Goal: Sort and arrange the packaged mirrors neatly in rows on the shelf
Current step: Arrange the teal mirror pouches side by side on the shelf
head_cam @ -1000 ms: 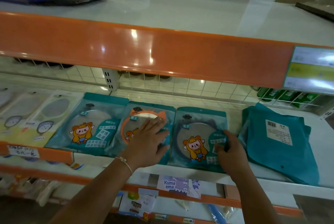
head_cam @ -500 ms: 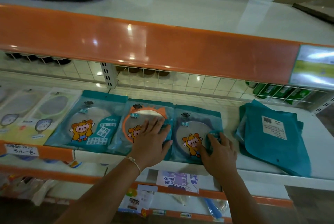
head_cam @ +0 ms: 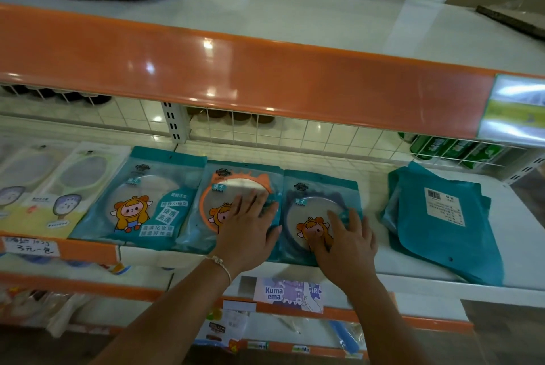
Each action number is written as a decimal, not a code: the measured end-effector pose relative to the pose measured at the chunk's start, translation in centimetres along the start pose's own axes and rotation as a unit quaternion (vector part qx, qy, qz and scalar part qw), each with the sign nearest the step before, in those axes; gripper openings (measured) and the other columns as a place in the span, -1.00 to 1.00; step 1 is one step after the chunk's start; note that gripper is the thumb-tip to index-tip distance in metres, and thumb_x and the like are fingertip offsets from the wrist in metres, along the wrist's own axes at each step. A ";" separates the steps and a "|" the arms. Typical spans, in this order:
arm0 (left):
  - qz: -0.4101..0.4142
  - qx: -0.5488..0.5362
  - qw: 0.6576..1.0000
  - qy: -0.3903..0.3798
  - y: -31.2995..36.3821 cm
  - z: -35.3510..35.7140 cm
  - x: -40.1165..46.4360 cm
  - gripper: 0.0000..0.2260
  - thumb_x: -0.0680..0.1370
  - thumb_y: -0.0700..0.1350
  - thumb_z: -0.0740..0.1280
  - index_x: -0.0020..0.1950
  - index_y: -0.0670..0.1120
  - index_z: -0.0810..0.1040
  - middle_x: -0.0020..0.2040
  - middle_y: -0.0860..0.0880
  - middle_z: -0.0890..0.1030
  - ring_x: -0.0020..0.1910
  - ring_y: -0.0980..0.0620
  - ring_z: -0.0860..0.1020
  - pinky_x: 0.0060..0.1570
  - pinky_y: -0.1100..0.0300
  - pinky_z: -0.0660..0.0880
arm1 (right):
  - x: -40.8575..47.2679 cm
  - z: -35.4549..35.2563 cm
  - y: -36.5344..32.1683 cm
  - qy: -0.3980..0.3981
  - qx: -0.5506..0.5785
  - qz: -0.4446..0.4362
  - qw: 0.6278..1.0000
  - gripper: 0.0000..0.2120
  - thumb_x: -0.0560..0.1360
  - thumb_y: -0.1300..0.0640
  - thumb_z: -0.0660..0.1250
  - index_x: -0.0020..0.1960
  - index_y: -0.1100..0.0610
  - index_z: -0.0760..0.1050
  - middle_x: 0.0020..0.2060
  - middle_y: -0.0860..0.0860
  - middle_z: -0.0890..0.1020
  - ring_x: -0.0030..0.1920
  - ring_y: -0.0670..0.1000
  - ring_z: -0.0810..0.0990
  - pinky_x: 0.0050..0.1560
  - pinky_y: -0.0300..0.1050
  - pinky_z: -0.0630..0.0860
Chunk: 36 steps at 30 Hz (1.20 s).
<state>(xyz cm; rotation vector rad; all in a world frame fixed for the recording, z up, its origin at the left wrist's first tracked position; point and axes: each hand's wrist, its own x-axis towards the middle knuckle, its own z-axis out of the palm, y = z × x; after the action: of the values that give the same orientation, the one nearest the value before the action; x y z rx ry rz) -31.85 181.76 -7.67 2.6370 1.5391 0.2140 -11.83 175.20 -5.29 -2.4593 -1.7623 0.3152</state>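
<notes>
Three teal packaged mirrors lie side by side on the white shelf [head_cam: 368,264]. The left packet [head_cam: 147,202] holds a pale round mirror. My left hand [head_cam: 250,226] rests flat with straight fingers on the middle packet [head_cam: 233,181], which holds an orange-rimmed mirror. My right hand [head_cam: 345,240] presses flat on the right packet [head_cam: 318,190], which holds a dark-rimmed mirror. A pile of teal packets [head_cam: 442,223] lies face down further right, barcode label up.
Pale packets with handled mirrors [head_cam: 59,187] lie at the far left. The orange front of the upper shelf [head_cam: 236,78] overhangs the row. A wire grid [head_cam: 295,131] backs the shelf. Green packs [head_cam: 451,149] stand behind it on the right. Lower shelves carry more goods.
My right hand moved from the right packet's edge onto its face, and that packet slid left against the middle one. My left hand stayed on the middle packet.
</notes>
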 end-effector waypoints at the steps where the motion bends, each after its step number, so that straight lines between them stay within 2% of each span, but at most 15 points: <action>1: 0.000 0.000 1.000 -0.001 0.0 0.0 0.0 -0.41 0.58 0.24 -0.13 0.52 0.01 0.26 0.56 -0.08 0.20 0.55 -0.11 0.09 0.51 -0.14 0.02 | 0.0 0.1 -0.6 -0.002 -0.001 -0.006 1.000 -0.29 0.51 -0.42 0.02 0.56 -0.12 0.04 0.59 0.11 -0.05 0.56 0.28 -0.16 0.51 0.24 -0.11; 5: 0.007 0.008 1.000 -0.006 -0.1 -0.1 -0.1 -0.39 0.57 0.25 -0.10 0.55 0.01 0.20 0.57 -0.09 0.16 0.56 -0.11 0.06 0.52 -0.13 -0.01 | 0.1 1.0 -2.3 -0.035 -0.024 -0.029 0.999 -0.13 0.38 -0.57 -0.11 0.57 -0.17 -0.11 0.59 0.10 -0.14 0.53 0.33 -0.24 0.50 0.30 -0.18; 11: 0.000 0.015 1.000 -0.006 0.2 0.1 -0.1 -0.43 0.60 0.15 -0.16 0.57 -0.02 0.14 0.58 -0.11 0.14 0.56 -0.12 0.04 0.52 -0.13 -0.04 | -0.1 2.2 -2.1 -0.037 -0.057 -0.046 0.997 -0.12 0.35 -0.57 -0.27 0.57 -0.18 -0.20 0.59 0.11 -0.17 0.52 0.34 -0.31 0.49 0.33 -0.24; 16: 0.004 0.007 1.000 -0.002 0.2 -0.1 -0.2 -0.40 0.58 0.16 -0.19 0.56 -0.03 0.16 0.57 -0.12 0.15 0.56 -0.14 0.04 0.52 -0.13 -0.05 | -0.2 2.5 -2.1 -0.031 -0.067 -0.048 0.996 -0.10 0.35 -0.56 -0.33 0.58 -0.15 -0.22 0.58 0.14 -0.16 0.53 0.33 -0.30 0.49 0.34 -0.23; 19: 0.003 0.014 1.000 -0.016 0.3 -0.5 -0.2 -0.40 0.58 0.15 -0.21 0.58 -0.03 0.10 0.58 -0.12 0.09 0.57 -0.14 -0.01 0.52 -0.13 -0.09 | -0.3 2.5 -2.2 -0.029 -0.069 -0.046 0.996 -0.09 0.33 -0.56 -0.35 0.58 -0.15 -0.21 0.58 0.14 -0.16 0.53 0.31 -0.28 0.49 0.33 -0.24; 21: 0.004 0.017 0.999 -0.028 0.3 -0.6 -0.1 -0.45 0.62 0.14 -0.16 0.58 -0.03 0.06 0.59 -0.12 0.05 0.57 -0.14 -0.05 0.52 -0.14 -0.10 | -0.2 2.3 -2.4 -0.038 -0.069 -0.043 0.996 -0.07 0.30 -0.57 -0.37 0.57 -0.16 -0.23 0.58 0.14 -0.18 0.53 0.30 -0.30 0.48 0.32 -0.26; 24: 0.005 0.012 0.999 -0.033 0.4 -0.9 0.1 -0.48 0.65 0.13 -0.05 0.58 -0.03 0.07 0.58 -0.13 0.05 0.56 -0.16 -0.03 0.50 -0.17 -0.06 | -0.2 1.9 -2.6 -0.046 -0.061 -0.032 0.997 -0.12 0.36 -0.56 -0.25 0.58 -0.16 -0.20 0.58 0.11 -0.18 0.54 0.28 -0.30 0.46 0.29 -0.28; 29: 0.010 -0.005 1.000 -0.027 0.2 -0.9 0.1 -0.51 0.63 0.14 -0.01 0.52 -0.02 0.16 0.56 -0.15 0.08 0.52 -0.23 0.08 0.49 -0.19 0.05 | -0.4 1.2 -2.9 -0.047 -0.034 -0.024 0.998 -0.16 0.43 -0.53 -0.11 0.58 -0.15 -0.11 0.59 0.09 -0.14 0.55 0.24 -0.26 0.49 0.30 -0.21; 32: 0.022 -0.026 0.999 -0.015 0.3 -1.2 0.1 -0.52 0.63 0.12 0.02 0.51 -0.04 0.21 0.54 -0.17 0.12 0.52 -0.22 0.09 0.49 -0.17 0.06 | -0.8 0.3 -3.2 -0.009 0.015 -0.008 1.000 -0.25 0.50 -0.44 -0.02 0.57 -0.09 0.01 0.59 0.09 -0.01 0.57 0.19 -0.16 0.53 0.23 -0.12; 36: 0.050 -0.061 0.997 0.014 1.1 -2.2 0.4 -0.57 0.63 0.07 0.09 0.44 -0.08 0.34 0.49 -0.19 0.25 0.49 -0.18 0.16 0.50 -0.08 0.08 | -1.3 -1.0 -2.9 0.065 0.075 0.026 0.995 -0.44 0.58 -0.21 0.16 0.50 0.02 0.27 0.51 0.08 0.27 0.54 0.17 0.10 0.50 0.17 0.11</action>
<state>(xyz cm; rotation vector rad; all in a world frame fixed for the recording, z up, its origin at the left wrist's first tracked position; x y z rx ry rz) -31.08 181.51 -5.27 2.6286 1.3568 0.3425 -14.65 174.99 -3.57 -2.3649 -1.5669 0.2744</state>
